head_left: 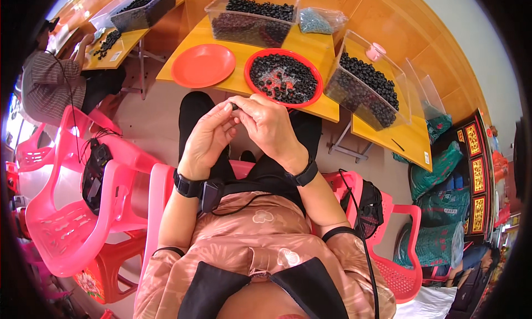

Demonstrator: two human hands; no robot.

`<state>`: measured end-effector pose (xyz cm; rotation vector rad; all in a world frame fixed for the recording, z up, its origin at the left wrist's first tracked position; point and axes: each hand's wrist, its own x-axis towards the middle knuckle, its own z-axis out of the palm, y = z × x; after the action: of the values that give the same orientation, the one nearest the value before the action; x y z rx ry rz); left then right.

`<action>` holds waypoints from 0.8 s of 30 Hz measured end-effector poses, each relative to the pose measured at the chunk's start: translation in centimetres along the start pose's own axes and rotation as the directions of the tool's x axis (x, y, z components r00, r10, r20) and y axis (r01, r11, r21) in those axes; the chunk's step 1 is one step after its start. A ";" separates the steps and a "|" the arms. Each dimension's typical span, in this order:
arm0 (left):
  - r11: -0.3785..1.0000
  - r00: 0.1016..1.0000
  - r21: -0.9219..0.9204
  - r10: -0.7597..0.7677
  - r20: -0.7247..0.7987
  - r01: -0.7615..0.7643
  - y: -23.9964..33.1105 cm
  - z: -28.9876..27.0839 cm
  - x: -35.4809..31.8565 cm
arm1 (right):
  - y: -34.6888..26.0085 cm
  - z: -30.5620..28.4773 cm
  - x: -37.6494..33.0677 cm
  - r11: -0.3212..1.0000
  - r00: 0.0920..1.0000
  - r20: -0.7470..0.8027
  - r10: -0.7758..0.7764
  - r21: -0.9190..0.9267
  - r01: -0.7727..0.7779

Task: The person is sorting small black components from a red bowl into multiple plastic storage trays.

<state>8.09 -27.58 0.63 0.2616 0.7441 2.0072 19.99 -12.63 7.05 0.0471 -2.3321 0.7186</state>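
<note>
Held up together just in front of the near table edge, my two hands meet at the fingertips. My left hand pinches a small black piece between thumb and finger. From the other side the fingers of my right hand touch the same piece and partly cover it. Its exact shape is too small to tell. Right beyond my right hand stands a red plate with many small black ring-like pieces and some clear bits among them. To its left lies a flat orange-red plate.
The yellow table also bears a clear bin of black pieces and a bag of bluish bits. Another filled bin stands right. Pink chairs flank me. A co-worker sits at a table far left.
</note>
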 end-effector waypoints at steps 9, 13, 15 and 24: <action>0.999 0.998 0.014 -0.029 -0.050 0.030 0.3 -0.8 0.0 | 2.9 0.3 0.6 0.982 0.999 -0.006 -0.050 0.185 0.050; 0.999 0.999 -0.014 -0.029 -0.017 0.029 0.8 -1.3 0.0 | 11.1 -4.2 1.5 0.947 0.954 0.002 0.300 0.118 -0.298; 1.000 1.000 -0.005 -0.028 0.001 0.028 0.8 -1.2 0.4 | 16.7 -6.7 0.5 0.881 0.905 0.018 0.426 -0.238 -0.409; 0.998 0.999 -0.039 -0.052 0.006 0.052 0.1 -1.1 0.7 | 22.6 -6.3 -1.2 0.843 0.845 0.203 0.495 -0.348 -0.410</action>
<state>7.13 -27.50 -0.21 0.2218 0.7006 1.9694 19.70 9.52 -0.72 -0.6021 -2.7435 0.6073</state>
